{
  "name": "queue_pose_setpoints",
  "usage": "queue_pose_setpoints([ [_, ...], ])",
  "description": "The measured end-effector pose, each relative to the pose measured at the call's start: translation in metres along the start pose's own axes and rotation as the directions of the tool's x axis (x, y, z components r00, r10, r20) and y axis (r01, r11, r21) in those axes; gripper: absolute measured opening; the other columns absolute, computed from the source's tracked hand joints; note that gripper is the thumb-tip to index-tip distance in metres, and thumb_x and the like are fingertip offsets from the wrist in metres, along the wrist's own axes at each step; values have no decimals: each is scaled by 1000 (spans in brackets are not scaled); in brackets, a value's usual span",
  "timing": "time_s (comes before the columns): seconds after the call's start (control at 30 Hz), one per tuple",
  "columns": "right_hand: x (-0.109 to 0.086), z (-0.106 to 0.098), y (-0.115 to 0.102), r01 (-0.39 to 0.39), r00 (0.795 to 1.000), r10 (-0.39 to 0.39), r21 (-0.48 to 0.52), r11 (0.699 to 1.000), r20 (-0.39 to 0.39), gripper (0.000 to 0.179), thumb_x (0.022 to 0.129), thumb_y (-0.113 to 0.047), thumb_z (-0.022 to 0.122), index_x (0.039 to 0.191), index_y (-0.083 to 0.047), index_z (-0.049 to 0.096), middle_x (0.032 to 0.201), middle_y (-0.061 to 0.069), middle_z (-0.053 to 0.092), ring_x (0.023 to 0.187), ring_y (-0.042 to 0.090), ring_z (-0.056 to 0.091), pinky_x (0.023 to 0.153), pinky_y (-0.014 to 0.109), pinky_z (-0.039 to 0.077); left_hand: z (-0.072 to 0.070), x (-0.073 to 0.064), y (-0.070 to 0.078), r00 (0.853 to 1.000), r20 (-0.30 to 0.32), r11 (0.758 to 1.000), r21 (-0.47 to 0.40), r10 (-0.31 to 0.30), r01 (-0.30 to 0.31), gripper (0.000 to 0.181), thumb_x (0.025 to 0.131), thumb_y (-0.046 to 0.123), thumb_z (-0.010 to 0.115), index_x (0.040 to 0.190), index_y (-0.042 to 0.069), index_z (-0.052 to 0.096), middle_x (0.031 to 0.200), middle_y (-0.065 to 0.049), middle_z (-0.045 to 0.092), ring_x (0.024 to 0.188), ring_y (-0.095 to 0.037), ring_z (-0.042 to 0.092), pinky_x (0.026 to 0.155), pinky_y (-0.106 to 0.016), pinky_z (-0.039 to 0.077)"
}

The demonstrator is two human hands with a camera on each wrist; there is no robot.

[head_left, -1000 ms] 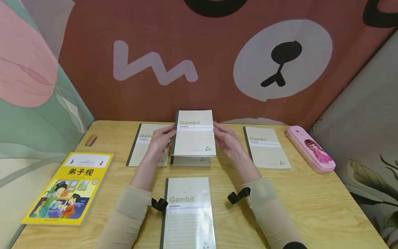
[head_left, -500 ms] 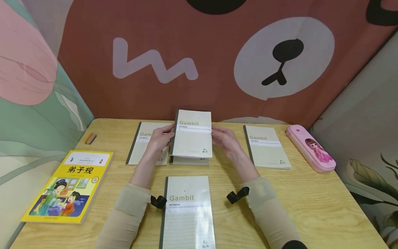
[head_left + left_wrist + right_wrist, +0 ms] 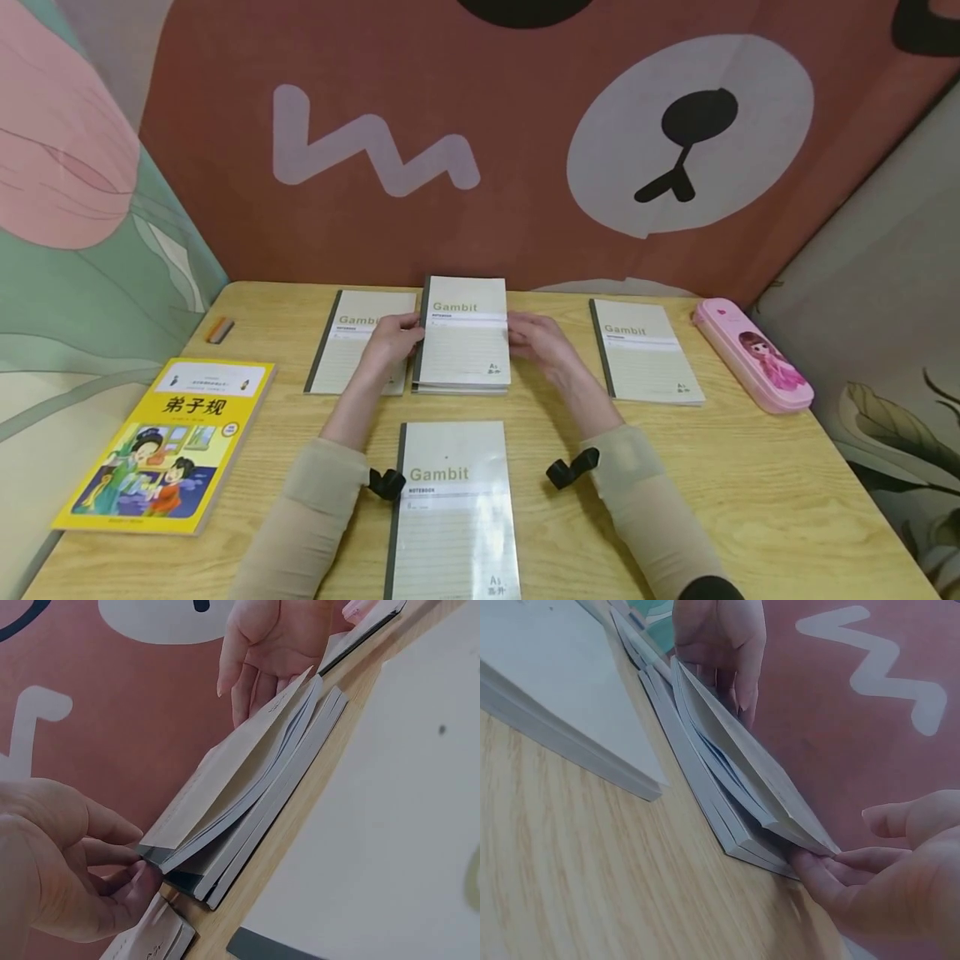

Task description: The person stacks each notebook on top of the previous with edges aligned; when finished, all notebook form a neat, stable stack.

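Both hands hold a cream Gambit notebook (image 3: pixel 467 333) with a dark spine, low over other notebooks (image 3: pixel 705 791) stacked beneath it. My left hand (image 3: pixel 390 346) pinches its spine side; in the left wrist view the left fingertips (image 3: pixel 139 862) are at the spine's near corner. On the opposite edge is my right hand (image 3: pixel 542 342), and the right wrist view has its thumb and a finger at the corner (image 3: pixel 832 862). A wedge-shaped gap parts the held notebook from those below, and its cover bows up from the pages.
Gambit notebooks lie to the left (image 3: pixel 348 354), to the right (image 3: pixel 645 354) and in front (image 3: pixel 453 517) on the wooden table (image 3: pixel 750 492). A yellow book (image 3: pixel 168 450) and an eraser-like block (image 3: pixel 220 331) are at left. A pink pencil case (image 3: pixel 753 354) lies far right. A patterned cloth backs the table.
The held notebook has come down onto the stack, and the strip of the lower notebook visible at its front edge has narrowed. Both hands have lowered slightly with it.
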State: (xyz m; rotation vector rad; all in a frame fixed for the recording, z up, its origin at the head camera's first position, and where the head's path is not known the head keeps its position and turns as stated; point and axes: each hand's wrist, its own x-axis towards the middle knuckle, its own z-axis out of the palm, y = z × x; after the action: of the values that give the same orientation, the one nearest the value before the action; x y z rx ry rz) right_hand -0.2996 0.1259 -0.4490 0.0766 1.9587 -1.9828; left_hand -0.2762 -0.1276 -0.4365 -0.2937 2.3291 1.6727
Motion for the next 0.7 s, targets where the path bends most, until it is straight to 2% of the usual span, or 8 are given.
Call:
queue_pose_setpoints([
  [0.13, -1, 3, 0, -15, 1000, 15, -10, 1000, 13, 48, 109, -15, 47, 151, 8, 43, 151, 27, 52, 133, 31, 59, 117, 48, 47, 0, 2, -2, 1000, -5, 999, 31, -12, 12, 50, 106, 16, 49, 155, 6, 44, 159, -14, 47, 129, -23, 53, 113, -42, 47],
  [0.33, -3, 4, 0, -13, 1000, 13, -22, 1000, 18, 47, 110, -14, 46, 151, 8, 43, 153, 27, 51, 137, 33, 54, 118, 49, 45, 0, 2, -3, 1000, -2, 997, 70, -17, 17, 50, 106, 18, 50, 155, 7, 46, 158, -15, 49, 127, -25, 54, 112, -42, 47],
  [0.47, -4, 4, -1, -17, 1000, 17, -12, 1000, 17, 48, 110, -13, 45, 152, 10, 40, 155, 27, 48, 140, 34, 50, 119, 50, 43, -1, 1, -2, 1000, 2, 996, 89, -6, 6, 51, 106, 20, 50, 154, 7, 46, 160, -15, 47, 135, -27, 50, 116, -45, 44],
  [0.7, -4, 6, -4, -36, 999, 36, -10, 999, -5, 52, 108, -12, 49, 154, 9, 37, 154, 25, 49, 125, 25, 57, 118, 47, 45, -2, -2, 0, 1000, -1, 988, 153, -2, 2, 52, 105, 25, 50, 154, 8, 47, 161, -14, 45, 148, -27, 42, 122, -47, 39],
])
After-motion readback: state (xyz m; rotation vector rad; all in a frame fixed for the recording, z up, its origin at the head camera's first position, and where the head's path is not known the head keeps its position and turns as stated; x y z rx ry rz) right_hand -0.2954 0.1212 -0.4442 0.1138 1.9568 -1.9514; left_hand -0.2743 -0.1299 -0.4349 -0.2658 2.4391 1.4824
